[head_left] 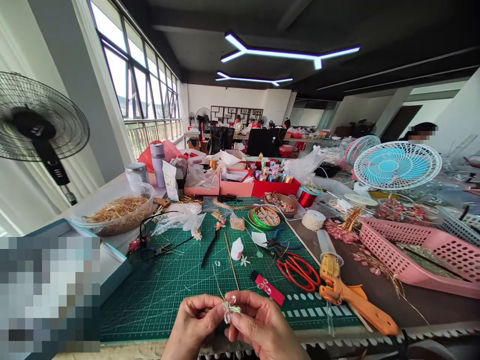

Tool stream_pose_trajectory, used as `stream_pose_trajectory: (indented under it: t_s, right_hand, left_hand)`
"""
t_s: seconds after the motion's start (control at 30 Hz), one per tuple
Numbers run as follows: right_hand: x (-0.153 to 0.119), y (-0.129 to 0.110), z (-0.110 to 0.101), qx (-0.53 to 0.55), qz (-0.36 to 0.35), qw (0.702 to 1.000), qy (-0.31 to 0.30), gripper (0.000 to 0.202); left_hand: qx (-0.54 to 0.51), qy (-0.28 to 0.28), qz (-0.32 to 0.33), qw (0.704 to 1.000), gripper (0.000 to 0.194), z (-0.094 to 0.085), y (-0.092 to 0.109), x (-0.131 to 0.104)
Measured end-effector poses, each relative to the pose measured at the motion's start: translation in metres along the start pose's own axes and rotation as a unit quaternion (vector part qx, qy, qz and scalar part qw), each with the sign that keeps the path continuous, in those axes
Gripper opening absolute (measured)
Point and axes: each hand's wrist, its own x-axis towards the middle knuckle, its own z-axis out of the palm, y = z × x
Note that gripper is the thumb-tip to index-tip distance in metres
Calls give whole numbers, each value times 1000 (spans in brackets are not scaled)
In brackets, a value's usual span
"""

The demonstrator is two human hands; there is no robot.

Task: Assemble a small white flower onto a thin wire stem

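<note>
Left hand [200, 319] and right hand [260, 324] at the near edge, fingers of both pinched together on a small clear-petalled flower piece [229, 311]; piece sits between the fingertips, touching both sides, so neither hand is nearer. Piece is compact, no clear long axis; pale strands on it run toward the right thumb, and a thin wire [218, 284] slants up-left from it, away from the body. Just beyond, brown stick [230, 260] lying on green cutting mat [150, 305], near end at the right fingers; dark-pink strip [269, 289] to the right, orange glue gun [360, 302] farther right, then red-handled scissors [296, 269], white bottle [237, 249], blue-handled pliers [279, 244]. Far side of the table [347, 257]: red box [275, 188] of spools, blue-bladed fan [389, 166]
</note>
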Motion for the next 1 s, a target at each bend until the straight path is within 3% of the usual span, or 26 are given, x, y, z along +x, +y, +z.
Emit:
stream_pose_trajectory:
  t_s: [0.27, 0.53, 0.8, 1.0]
  right_hand:
    - [1, 6, 1, -22, -50, 998, 2, 39]
    - [5, 9, 0, -73, -86, 994, 15, 32]
    - [8, 12, -6, 7, -62, 998, -10, 24]
    - [6, 11, -4, -13, -60, 998, -11, 32]
  left_hand:
    - [-31, -8, -1, 999, 29, 6, 16, -3]
    - [1, 15, 30, 999, 25, 7, 16, -4]
    - [13, -11, 59, 998, 22, 6, 15, -4]
    - [-9, 3, 38, 999, 30, 8, 17, -3]
